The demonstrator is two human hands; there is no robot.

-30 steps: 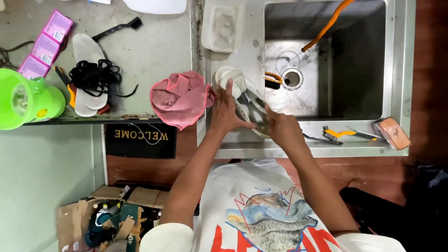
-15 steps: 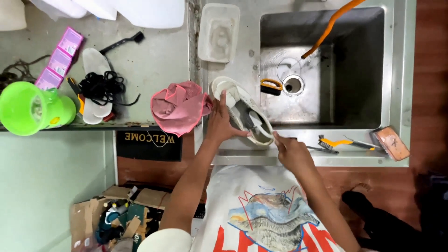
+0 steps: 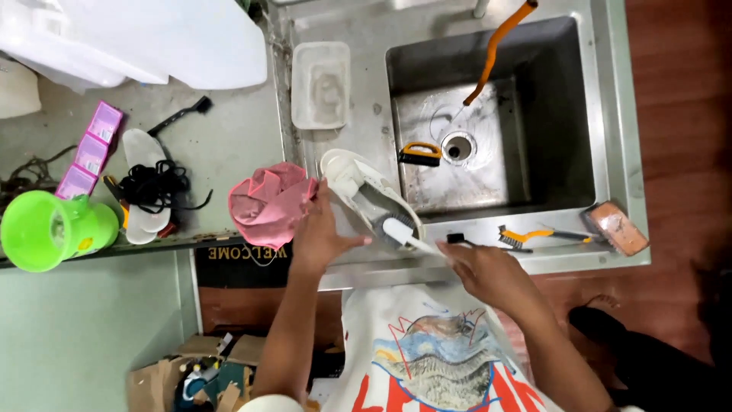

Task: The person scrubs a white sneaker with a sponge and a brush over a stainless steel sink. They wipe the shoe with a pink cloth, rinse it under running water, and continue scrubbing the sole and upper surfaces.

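Note:
A white sneaker (image 3: 364,191) lies on the steel drainboard beside the sink, toe pointing away from me. My left hand (image 3: 320,233) presses on its near side and steadies it. My right hand (image 3: 488,271) grips the handle of a white brush (image 3: 402,233), whose head rests against the sneaker's heel. A pink cloth (image 3: 268,202) lies bunched just left of the left hand.
The steel sink basin (image 3: 549,122) holds a yellow-and-black scrub brush (image 3: 419,154) under an orange hose (image 3: 496,49). A clear tub (image 3: 320,84) sits behind the sneaker. A wire brush (image 3: 534,235) and a sponge (image 3: 614,227) lie on the front rim. Insoles, black laces (image 3: 156,183), pink boxes and a green cup (image 3: 46,229) are left.
My right hand drew back from the sneaker toward me, with the white brush now showing in it. The view shifted downward.

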